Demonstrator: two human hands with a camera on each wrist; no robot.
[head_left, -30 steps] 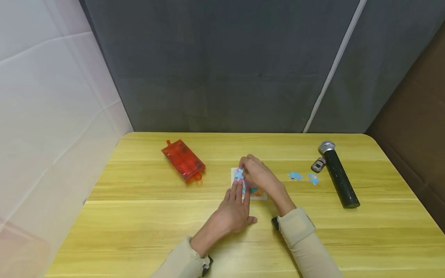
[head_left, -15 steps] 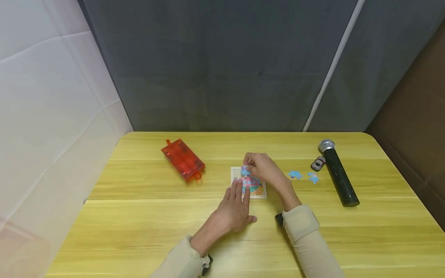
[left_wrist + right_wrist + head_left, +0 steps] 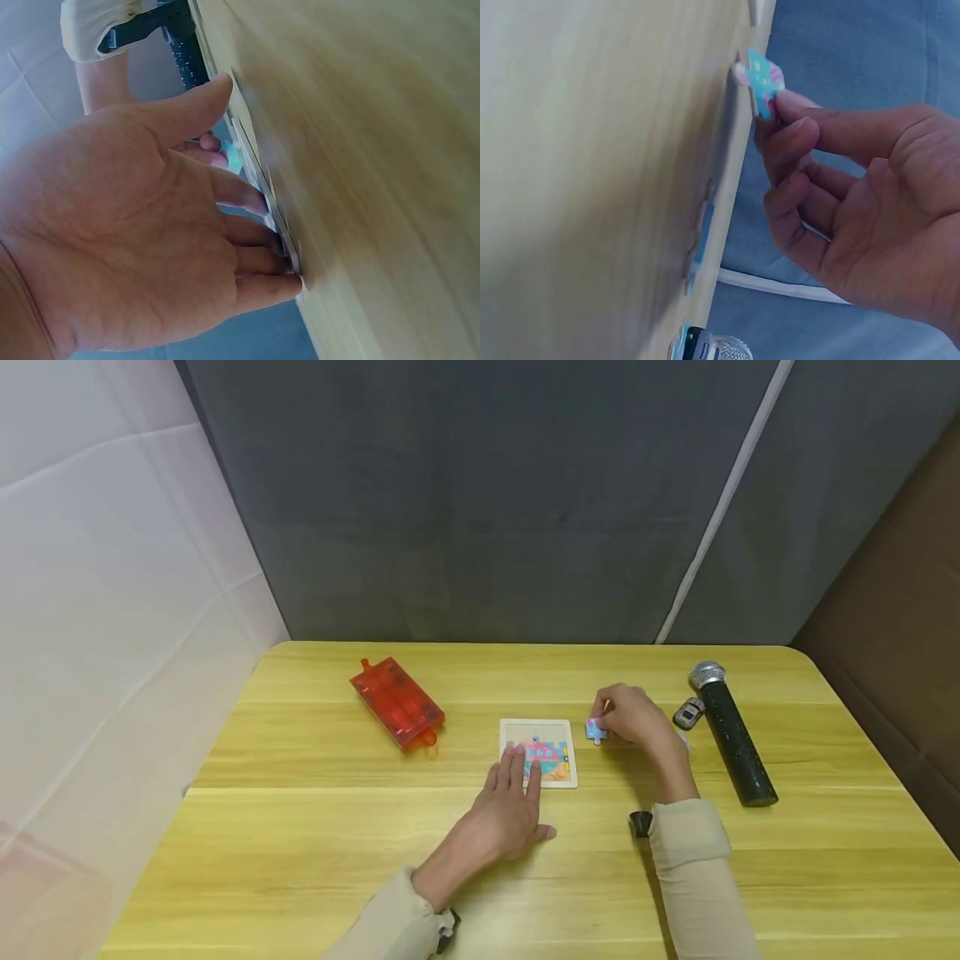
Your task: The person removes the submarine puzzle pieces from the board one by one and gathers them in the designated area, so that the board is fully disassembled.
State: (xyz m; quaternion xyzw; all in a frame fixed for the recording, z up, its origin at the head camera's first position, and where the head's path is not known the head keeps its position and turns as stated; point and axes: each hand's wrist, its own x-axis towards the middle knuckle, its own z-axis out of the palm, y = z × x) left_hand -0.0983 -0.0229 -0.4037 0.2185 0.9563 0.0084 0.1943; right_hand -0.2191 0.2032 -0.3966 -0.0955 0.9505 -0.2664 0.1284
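A white-framed jigsaw puzzle point(image 3: 555, 782) lies on the table, its lower part filled with pink, teal and orange picture pieces and its upper part bare. My left hand point(image 3: 504, 818) rests on its lower left with straight fingers. To the right of the frame, my right hand point(image 3: 637, 718) pinches a blue and pink puzzle piece point(image 3: 595, 729) between thumb and fingers. In the right wrist view that puzzle piece point(image 3: 762, 79) is held on edge near the tabletop. Another blue puzzle piece point(image 3: 683, 740) shows partly behind the right hand; a further piece point(image 3: 699, 247) lies flat below the hand.
A red translucent case point(image 3: 397, 704) lies at the back left of the wooden table point(image 3: 300, 860). At the right, a black microphone point(image 3: 733, 739) with a silver head lies beside a small toy car point(image 3: 687, 713). A grey curtain stands behind the table.
My right hand has lifted the puzzle piece off the frame's upper area and moved right with it, uncovering the frame. My left hand has stayed in place.
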